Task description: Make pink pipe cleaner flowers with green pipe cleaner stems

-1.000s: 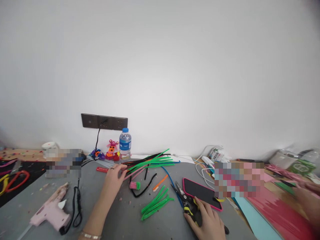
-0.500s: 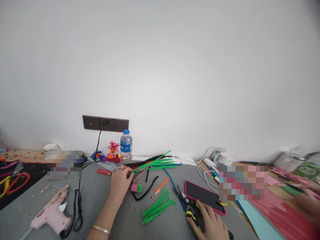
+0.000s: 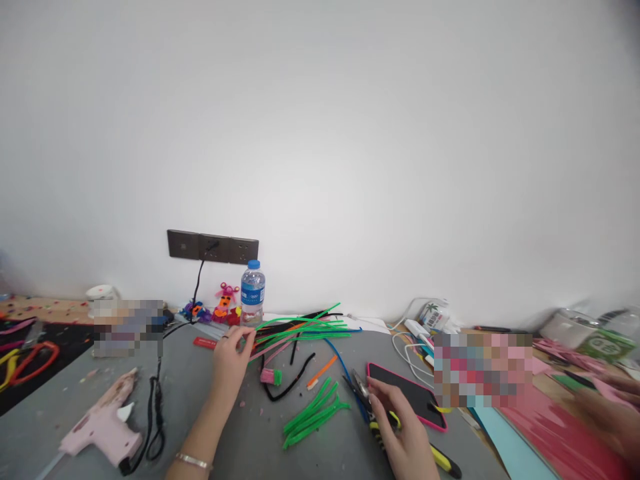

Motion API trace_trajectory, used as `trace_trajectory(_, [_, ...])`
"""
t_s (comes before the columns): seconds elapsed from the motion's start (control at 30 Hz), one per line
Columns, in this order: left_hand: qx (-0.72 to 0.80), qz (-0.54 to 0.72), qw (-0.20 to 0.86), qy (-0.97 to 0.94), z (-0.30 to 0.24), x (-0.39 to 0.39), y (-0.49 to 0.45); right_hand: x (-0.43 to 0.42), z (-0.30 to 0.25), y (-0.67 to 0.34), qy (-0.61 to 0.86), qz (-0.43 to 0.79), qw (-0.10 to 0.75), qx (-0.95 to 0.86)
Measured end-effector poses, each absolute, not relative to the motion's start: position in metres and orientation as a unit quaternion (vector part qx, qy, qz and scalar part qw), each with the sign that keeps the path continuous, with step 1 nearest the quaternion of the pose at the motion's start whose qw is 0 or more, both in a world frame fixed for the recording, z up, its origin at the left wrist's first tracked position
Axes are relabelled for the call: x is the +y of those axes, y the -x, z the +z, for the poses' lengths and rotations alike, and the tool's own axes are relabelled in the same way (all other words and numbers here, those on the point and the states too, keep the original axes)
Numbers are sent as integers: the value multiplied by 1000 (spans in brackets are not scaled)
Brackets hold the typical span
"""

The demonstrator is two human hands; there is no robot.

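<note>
My left hand point(image 3: 234, 350) is closed in a pinch at the left end of a green pipe cleaner point(image 3: 283, 321), which arches over a loose bundle of green, orange, pink and black ones. My right hand point(image 3: 403, 423) is closed around a pair of pliers point(image 3: 361, 385) with black-and-yellow handles, near the pivot, jaws pointing away from me. Between my hands lie bent green pipe cleaners point(image 3: 313, 415), a black bent one point(image 3: 293, 393), a short orange piece point(image 3: 323, 372) and a small pink-and-green coil point(image 3: 271, 377). A blue pipe cleaner point(image 3: 340, 360) runs partly under the pliers.
A phone with a pink case point(image 3: 407, 397) lies beside the pliers. At left rests a pink glue gun point(image 3: 103, 427). Behind stands a water bottle point(image 3: 253, 293) next to small pipe-cleaner figures point(image 3: 225, 303). Another person's hand point(image 3: 607, 413) is at far right.
My left hand has shifted slightly left and raised the end of a green pipe cleaner from the bundle. My right hand has moved up the pliers toward the pivot.
</note>
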State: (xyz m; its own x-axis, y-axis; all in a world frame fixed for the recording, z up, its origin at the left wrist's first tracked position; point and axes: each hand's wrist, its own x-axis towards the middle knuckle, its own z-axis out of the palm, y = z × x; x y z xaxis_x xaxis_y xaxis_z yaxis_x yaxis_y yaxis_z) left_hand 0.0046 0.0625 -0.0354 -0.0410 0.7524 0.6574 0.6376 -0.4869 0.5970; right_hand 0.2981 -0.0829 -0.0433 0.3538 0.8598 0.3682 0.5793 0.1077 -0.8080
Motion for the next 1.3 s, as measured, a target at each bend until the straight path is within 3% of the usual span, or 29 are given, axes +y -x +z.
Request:
trace_trajectory(0.13, [442,588,41,-676,-24,54,-1,-48,-24,-255,547,400,522,-518])
trace_trajectory(0.27, [391,567,21,-725,-24,48,-6,2,-19,-225,451,545,542,-454])
trace_trajectory(0.47, [380,569,58,-727,-28,50,-9,54,-7,-233,297,540,742,-265])
trace_trajectory(0.8, [410,663,461,-423,-21,48,-7,48,-24,-273,261,468,808,-244])
trace_trajectory(0.93, [318,674,604,-281,-11,46,-10,42,-13,-270,261,486,792,-259])
trace_trajectory(1.07, [286,662,655,-224,-5,43,-11,32,-7,-258,289,578,700,-304])
trace_trajectory(1.3, [325,550,679,-363,-5,31,-22,24,-14,-219,334,649,503,-462])
